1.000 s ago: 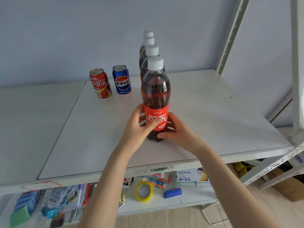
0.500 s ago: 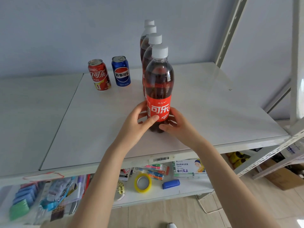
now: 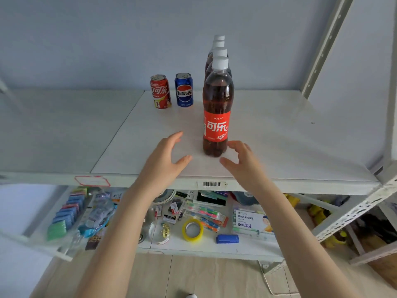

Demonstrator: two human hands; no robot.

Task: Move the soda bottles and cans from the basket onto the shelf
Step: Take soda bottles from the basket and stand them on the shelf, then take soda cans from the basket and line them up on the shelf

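Note:
A cola bottle (image 3: 217, 108) with a red label and white cap stands upright on the white shelf (image 3: 279, 136), at the front of a row of similar bottles (image 3: 219, 50) lined up behind it. To their left, near the back, stand a red cola can (image 3: 160, 91) and a blue Pepsi can (image 3: 184, 89). My left hand (image 3: 165, 160) is open, just left of the front bottle and apart from it. Just right of the bottle's base, my right hand (image 3: 242, 162) is open too, not touching it. The basket is out of view.
Grey metal uprights (image 3: 322, 46) frame the shelf on the right. The lower shelf (image 3: 193, 247) holds stationery: a yellow tape roll (image 3: 192, 230), a blue eraser (image 3: 227, 238), pen packs and several blue packets. Wooden floor lies below.
Both hands have let go of the front cola bottle and pulled back toward me with fingers spread. The bottle now stands free on the shelf.

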